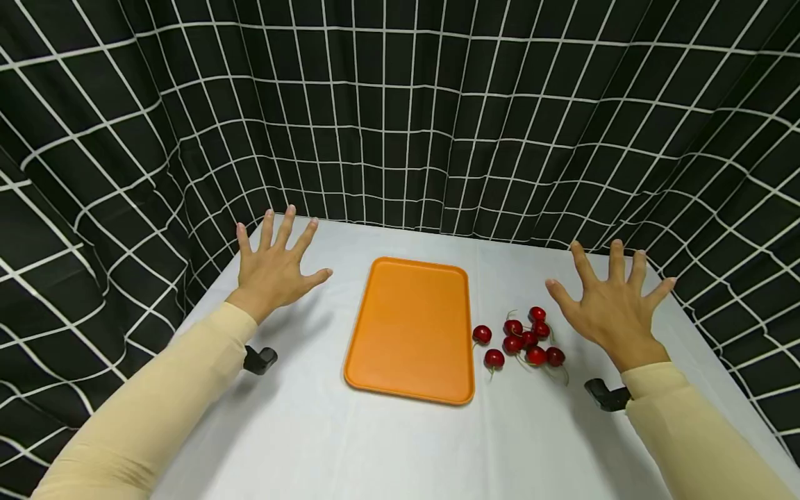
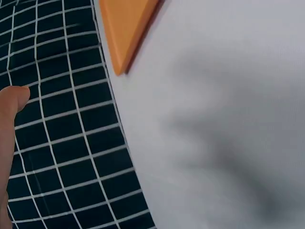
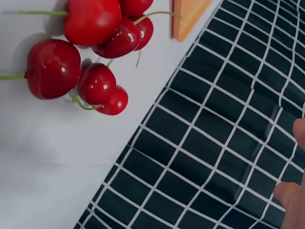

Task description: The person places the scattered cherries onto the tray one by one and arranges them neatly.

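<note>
An empty orange tray (image 1: 412,326) lies in the middle of the white table (image 1: 375,444). Just right of it lies a cluster of several red cherries (image 1: 521,340) with green stems; the right wrist view shows these cherries (image 3: 95,47) close up, with a corner of the tray (image 3: 188,16). My left hand (image 1: 275,267) hovers left of the tray, fingers spread, holding nothing. My right hand (image 1: 609,302) hovers just right of the cherries, fingers spread and empty too. The left wrist view shows a tray corner (image 2: 124,28) and one fingertip (image 2: 12,124).
A black curtain with a white grid (image 1: 400,118) closes in the table at the back and both sides. Cream sleeves cover both forearms, each with a small black wrist mount (image 1: 259,360).
</note>
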Motion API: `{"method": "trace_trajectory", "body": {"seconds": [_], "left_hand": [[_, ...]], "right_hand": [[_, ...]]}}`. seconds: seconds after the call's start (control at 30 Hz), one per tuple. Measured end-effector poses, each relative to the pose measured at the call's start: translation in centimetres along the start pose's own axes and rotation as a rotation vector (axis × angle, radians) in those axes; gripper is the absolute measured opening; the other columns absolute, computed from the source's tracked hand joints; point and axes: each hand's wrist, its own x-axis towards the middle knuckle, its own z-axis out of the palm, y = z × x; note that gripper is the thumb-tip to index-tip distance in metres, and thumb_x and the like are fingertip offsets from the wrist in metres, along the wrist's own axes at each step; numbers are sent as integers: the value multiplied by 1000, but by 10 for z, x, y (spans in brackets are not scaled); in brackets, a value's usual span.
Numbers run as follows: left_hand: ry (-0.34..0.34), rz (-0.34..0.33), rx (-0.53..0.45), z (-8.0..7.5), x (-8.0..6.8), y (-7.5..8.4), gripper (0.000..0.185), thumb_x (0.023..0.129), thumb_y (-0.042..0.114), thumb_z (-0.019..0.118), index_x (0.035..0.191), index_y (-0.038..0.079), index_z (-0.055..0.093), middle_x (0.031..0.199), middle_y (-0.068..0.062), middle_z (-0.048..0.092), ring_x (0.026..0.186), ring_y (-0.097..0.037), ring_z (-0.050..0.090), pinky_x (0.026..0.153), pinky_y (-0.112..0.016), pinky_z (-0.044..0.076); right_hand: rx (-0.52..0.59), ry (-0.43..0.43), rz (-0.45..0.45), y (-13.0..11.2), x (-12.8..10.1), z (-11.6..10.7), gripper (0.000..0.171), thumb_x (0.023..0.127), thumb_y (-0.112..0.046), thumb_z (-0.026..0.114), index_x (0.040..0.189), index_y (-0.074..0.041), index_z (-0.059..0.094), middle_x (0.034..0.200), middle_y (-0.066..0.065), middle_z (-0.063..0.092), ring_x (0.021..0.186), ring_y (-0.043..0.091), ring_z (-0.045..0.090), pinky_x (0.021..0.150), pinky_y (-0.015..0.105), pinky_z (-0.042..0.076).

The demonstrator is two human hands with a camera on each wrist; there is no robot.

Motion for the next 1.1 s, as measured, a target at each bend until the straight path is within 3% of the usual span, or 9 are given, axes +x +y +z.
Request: {"method": "trace_trajectory", "body": {"seconds": [0.1,0.23,0.4,0.57,0.83,1.1], "left_hand": [[-24,30,-101,6,-9,10,95,83,83,26,156,29,2,159,-5,-15,141,-33,-21,100,-62,-25],[-101,141,-262,21,-28,29,99,84,77,41,157,20,5,161,-5,-5,144,-33,-7,106,-64,-13],[-205,252,-357,44,-54,49,106,82,78,46,156,11,9,161,-4,3,145,-30,-1,107,-66,-3],[-206,286,-425,57,-69,59,108,80,76,52,155,7,16,160,-4,10,145,-28,4,108,-65,1],[-241,316,-447,69,-75,62,109,79,78,51,155,7,17,160,-4,13,145,-29,6,108,-65,2],[-365,296,-517,78,-79,58,107,78,75,57,155,11,19,159,2,12,145,-26,0,108,-64,-5]], "right_hand": [[17,12,-11,-3,-5,3,86,89,-71,37,156,-23,13,154,31,-6,136,51,-20,89,73,-25],[97,92,-62,-12,-17,7,79,91,-61,47,153,-17,27,151,34,10,136,57,-1,95,78,-10],[227,208,-151,-27,-34,15,68,88,-44,60,143,-8,44,145,34,25,133,56,14,100,75,6],[295,264,-183,-37,-48,22,65,83,-36,66,138,-5,49,143,32,31,133,53,19,101,73,10],[347,289,-218,-43,-60,37,63,79,-32,72,134,-6,54,141,31,36,129,54,25,98,73,16],[394,308,-261,-50,-66,51,60,76,-34,75,128,-8,59,138,31,39,125,56,29,89,73,23]]}}
